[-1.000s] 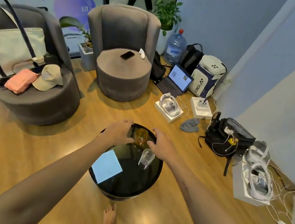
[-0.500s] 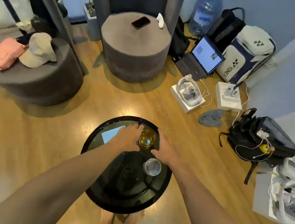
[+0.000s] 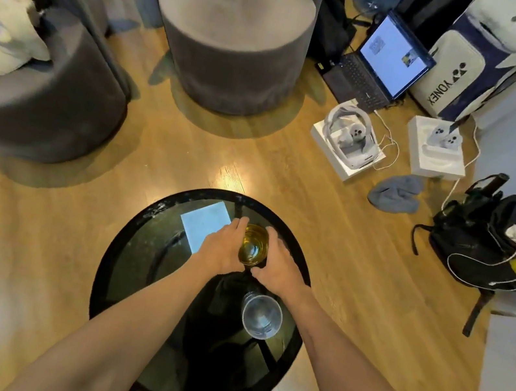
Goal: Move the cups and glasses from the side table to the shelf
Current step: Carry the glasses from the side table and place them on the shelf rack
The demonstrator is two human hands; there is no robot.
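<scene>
Hands cup the amber glass [image 3: 254, 245] on the black bench [image 3: 124, 251]: my left hand [image 3: 222, 248] and right hand [image 3: 279, 266] grip its sides. The clear glass [image 3: 261, 314] stands near, untouched.

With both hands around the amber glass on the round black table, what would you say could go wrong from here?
1. The amber glass seems to hold liquid; tilting it on the lift may spill onto the glass table.
2. The clear glass stands right beside the right forearm, so pulling back could knock it over.
3. The left hand and right hand cup the sides, a grip that might slip.
</scene>
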